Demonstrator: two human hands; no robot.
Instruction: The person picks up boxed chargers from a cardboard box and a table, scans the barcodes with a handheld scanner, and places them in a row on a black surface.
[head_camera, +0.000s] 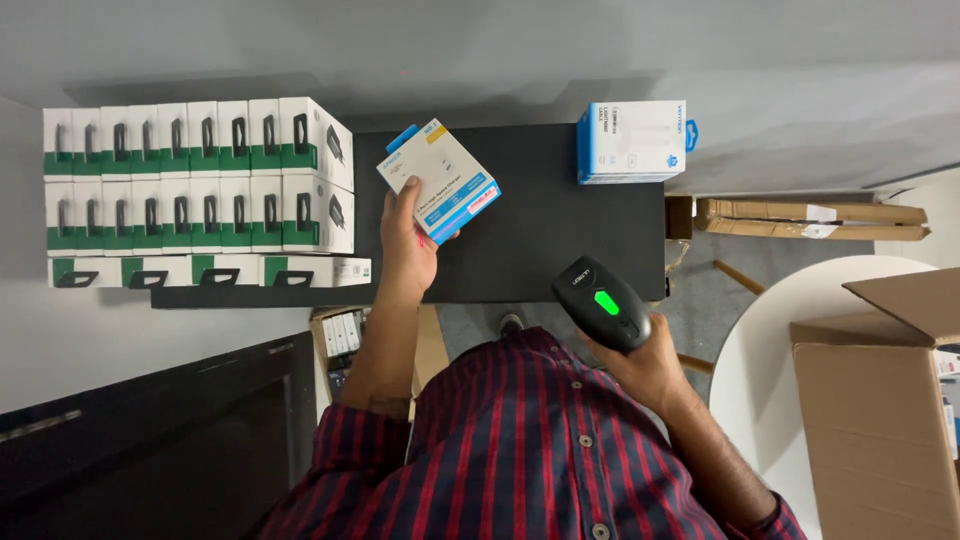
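My left hand (408, 245) holds a small white and blue product box (438, 178) tilted above the black table (540, 230). My right hand (645, 365) grips a black handheld barcode scanner (603, 300) with a green button on top. The scanner sits at the table's near edge, to the right of and below the box, apart from it.
Rows of white and green boxes (195, 175) are stacked at the left of the table. A white and blue box stack (632, 140) stands at the far right corner. An open cardboard carton (880, 400) rests on a round white table (760, 350) to the right.
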